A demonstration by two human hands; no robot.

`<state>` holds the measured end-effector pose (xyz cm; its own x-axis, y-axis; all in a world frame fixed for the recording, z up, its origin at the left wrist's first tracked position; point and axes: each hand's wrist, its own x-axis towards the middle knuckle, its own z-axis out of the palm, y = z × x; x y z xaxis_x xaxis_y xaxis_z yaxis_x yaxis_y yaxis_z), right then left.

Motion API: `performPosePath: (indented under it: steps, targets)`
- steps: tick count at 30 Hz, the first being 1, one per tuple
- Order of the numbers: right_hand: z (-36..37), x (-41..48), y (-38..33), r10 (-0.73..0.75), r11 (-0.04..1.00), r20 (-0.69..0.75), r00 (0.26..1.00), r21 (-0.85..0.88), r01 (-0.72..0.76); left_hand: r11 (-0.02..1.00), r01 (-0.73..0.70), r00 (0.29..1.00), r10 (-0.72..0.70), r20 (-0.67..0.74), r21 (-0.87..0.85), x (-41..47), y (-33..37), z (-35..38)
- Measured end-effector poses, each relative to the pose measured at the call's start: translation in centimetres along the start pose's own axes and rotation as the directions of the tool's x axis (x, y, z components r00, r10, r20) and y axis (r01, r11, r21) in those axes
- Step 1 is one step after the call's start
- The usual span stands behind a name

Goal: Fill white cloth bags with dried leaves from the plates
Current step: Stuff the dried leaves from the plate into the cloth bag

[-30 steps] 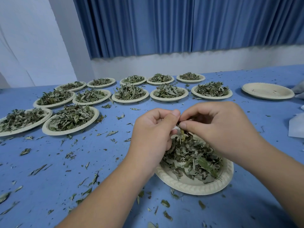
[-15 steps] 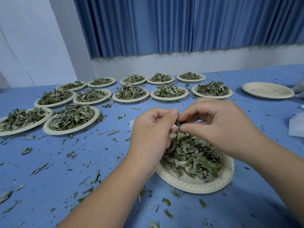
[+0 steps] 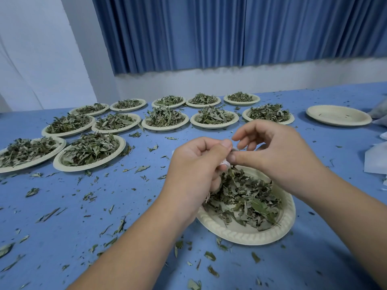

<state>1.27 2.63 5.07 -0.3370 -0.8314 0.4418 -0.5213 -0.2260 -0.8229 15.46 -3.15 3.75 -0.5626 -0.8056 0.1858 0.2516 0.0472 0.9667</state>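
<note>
A cream paper plate (image 3: 278,233) heaped with dried green leaves (image 3: 245,197) lies on the blue table in front of me. Above its far rim my left hand (image 3: 196,170) grips a small white cloth bag (image 3: 224,163), of which only a scrap shows between the fingers. My right hand (image 3: 278,151) meets it from the right, thumb and fingertips pinching at the bag's top, with the other fingers curled above. The bag's inside is hidden.
Several leaf-filled plates (image 3: 90,151) stand in rows across the left and far side. An empty plate (image 3: 338,115) sits at far right. White cloth pieces (image 3: 376,162) lie at the right edge. Loose leaf bits (image 3: 90,195) litter the table (image 3: 52,206).
Both hands have risen slightly above the plate. The right hand's fingers have spread and lifted while its thumb stays at the bag's top.
</note>
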Motion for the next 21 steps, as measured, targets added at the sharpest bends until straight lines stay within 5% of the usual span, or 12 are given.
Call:
performPosePath:
  steps: [21]
  targets:
    - [1.1,-0.1,0.1,0.179,0.984,-0.025,0.984,-0.009,-0.179,0.999,0.047,0.997,-0.048,0.061,0.019,0.0,-0.1,-0.3]
